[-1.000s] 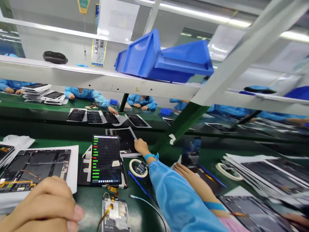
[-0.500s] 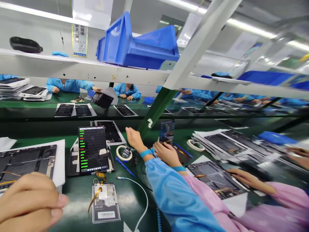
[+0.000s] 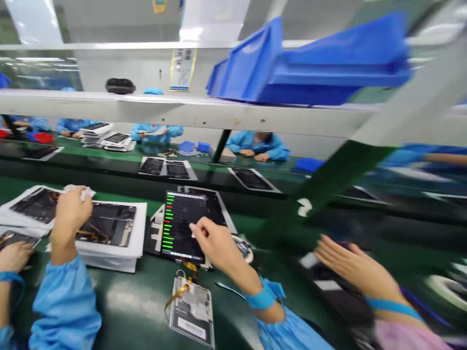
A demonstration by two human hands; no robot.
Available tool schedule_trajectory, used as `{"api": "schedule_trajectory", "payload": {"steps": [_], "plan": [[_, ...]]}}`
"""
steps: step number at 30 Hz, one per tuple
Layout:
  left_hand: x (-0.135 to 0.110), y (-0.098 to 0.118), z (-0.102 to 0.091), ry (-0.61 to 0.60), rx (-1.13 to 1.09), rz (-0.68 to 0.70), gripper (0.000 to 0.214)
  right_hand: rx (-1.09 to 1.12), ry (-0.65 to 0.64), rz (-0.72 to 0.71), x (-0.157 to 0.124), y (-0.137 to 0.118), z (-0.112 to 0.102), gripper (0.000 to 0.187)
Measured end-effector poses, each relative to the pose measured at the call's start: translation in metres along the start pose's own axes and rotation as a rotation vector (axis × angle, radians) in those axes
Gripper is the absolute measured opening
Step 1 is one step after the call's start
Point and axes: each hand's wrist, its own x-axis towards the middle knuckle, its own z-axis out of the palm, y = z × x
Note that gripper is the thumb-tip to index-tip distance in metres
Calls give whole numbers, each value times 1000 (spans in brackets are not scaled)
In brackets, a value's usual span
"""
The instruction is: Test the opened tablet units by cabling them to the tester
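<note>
the right hand (image 3: 219, 253), fingers pressed loosely together, sits over a lit black glass tablet (image 3: 183, 226) showing rows of green and red bars; blur hides whether the fingertips touch the screen. the left hand (image 3: 71, 214) pinches a crumpled white wipe (image 3: 84, 193) above a white-edged stack of dark tablet panels (image 3: 107, 224). a thin amber flex cable (image 3: 188, 279) runs from the tablet toward a glossy clear sleeve (image 3: 191, 306), whose barcode label is too small to read. at right, a co-worker's blurred, spread hand (image 3: 353, 270) emerges from a pink sleeve.
</note>
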Motion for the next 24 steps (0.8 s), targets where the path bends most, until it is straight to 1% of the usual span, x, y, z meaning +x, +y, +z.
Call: {"api": "schedule_trajectory", "payload": {"steps": [2, 3, 4, 6, 8, 10, 13, 16, 21, 24], "plan": [[26, -29, 19, -127, 142, -189, 49, 168, -120, 21, -2, -31, 30, 28], [34, -42, 28, -174, 178, -255, 48, 227, -175, 48, -1, -45, 46, 25], [39, -53, 35, -196, 186, -287, 46, 262, -221, 77, 1, -56, 62, 23], [44, -68, 47, -227, 181, -311, 43, 282, -275, 133, 7, -72, 92, 23], [45, -75, 54, -220, 171, -321, 43, 265, -286, 182, 13, -79, 117, 27], [47, -78, 58, -189, 165, -339, 46, 236, -268, 235, 18, -80, 135, 31], [50, -83, 63, -144, 148, -360, 47, 213, -232, 311, 23, -76, 149, 38], [54, -91, 69, -125, 116, -376, 45, 215, -217, 338, 27, -73, 154, 42], [61, -104, 71, -111, 36, -356, 37, 210, -247, 279, 31, -73, 155, 37], [67, -108, 71, -93, -42, -335, 28, 203, -226, 246, 28, -75, 155, 33]]}}
